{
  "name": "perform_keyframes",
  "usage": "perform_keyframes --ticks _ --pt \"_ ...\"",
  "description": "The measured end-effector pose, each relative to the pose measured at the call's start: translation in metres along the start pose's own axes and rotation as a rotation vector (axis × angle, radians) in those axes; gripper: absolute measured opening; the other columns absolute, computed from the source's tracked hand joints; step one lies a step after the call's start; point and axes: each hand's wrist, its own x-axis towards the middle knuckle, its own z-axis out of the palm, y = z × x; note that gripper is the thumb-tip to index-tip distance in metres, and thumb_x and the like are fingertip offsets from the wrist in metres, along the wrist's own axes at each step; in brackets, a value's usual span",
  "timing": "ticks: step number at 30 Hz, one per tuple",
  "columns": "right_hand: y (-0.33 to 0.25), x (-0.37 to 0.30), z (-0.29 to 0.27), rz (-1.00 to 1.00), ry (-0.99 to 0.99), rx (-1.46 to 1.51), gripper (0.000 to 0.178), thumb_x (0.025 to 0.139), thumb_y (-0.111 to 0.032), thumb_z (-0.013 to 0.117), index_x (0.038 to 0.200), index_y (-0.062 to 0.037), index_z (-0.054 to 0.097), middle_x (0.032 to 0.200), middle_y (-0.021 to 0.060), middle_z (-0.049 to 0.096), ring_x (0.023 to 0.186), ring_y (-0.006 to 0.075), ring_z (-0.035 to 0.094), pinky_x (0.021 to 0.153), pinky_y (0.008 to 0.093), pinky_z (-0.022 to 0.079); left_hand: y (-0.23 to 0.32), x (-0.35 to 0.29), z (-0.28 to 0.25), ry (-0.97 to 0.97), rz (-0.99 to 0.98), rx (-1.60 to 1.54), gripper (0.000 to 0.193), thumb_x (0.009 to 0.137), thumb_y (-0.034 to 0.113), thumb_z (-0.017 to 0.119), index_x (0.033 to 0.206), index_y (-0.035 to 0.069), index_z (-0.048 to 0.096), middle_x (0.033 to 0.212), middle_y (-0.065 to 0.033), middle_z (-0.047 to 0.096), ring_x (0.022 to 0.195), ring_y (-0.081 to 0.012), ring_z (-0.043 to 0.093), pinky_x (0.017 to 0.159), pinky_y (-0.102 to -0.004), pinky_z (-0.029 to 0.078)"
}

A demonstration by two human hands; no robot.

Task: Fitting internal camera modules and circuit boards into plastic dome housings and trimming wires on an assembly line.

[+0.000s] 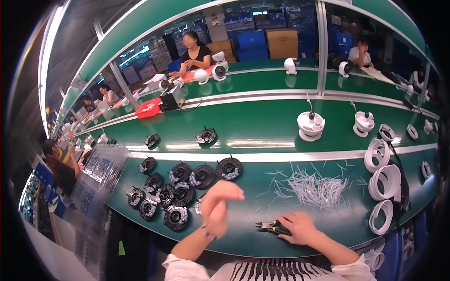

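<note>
My left hand (pixel 219 206) is raised over the bench beside the black round parts, with its fingers bent together and pointing right. Whatever it may hold is hidden. Low over the bench, my right hand (pixel 299 228) has its fingers and thumb around the handles of a pair of side cutters (pixel 268 225), whose jaws point left. Several black ring-shaped parts (pixel 176 217) with grey fittings are grouped left of my left hand; one is partly covered by that hand. Beyond my right hand lies a loose heap of thin, whitish cut strips (pixel 316 187).
White rings (pixel 380 218) stand at the right with black parts beside them. Across a pale rail (pixel 262 157), black parts and white domed bases (pixel 311 125) sit on the green belt. Clear plastic trays (pixel 101 171) are stacked at left. Other people work at the far bench and left.
</note>
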Motion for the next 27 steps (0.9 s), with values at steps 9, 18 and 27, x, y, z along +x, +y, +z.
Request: perform_keyframes --ticks 9,18,27 --pt "-0.042 0.035 -0.054 -0.202 0.125 0.140 0.065 0.064 -0.050 0.064 0.108 -0.0042 0.051 0.118 0.0130 0.047 0.112 0.0321 0.041 0.094 0.0542 0.025 0.092 0.045 0.040 0.142 0.482 -0.156 0.047 0.090 0.043 0.025 0.098 0.005 0.053 0.107 -0.0214 0.046 0.108 -0.0439 0.038 0.089 -0.0590 0.033" --pt "-0.129 0.081 -0.160 -0.853 0.872 1.019 0.051 0.090 -0.041 0.028 0.119 -0.0011 0.039 0.106 0.0164 0.048 0.095 0.0251 0.048 0.079 0.0412 0.039 0.104 0.057 0.078 0.203 0.478 -0.306 0.047 0.091 0.037 0.024 0.112 0.002 0.046 0.113 -0.0148 0.046 0.113 -0.0282 0.039 0.098 -0.0398 0.026" --pt "-0.115 0.103 -0.144 -1.324 1.440 0.580 0.050 0.090 -0.038 0.030 0.130 -0.0089 0.029 0.132 0.0076 0.027 0.121 0.0147 0.023 0.095 0.0505 0.017 0.093 0.069 0.048 0.024 0.933 -0.446 0.042 0.092 0.026 0.027 0.122 -0.001 0.039 0.130 -0.0094 0.035 0.120 -0.0172 0.033 0.102 -0.0276 0.021"
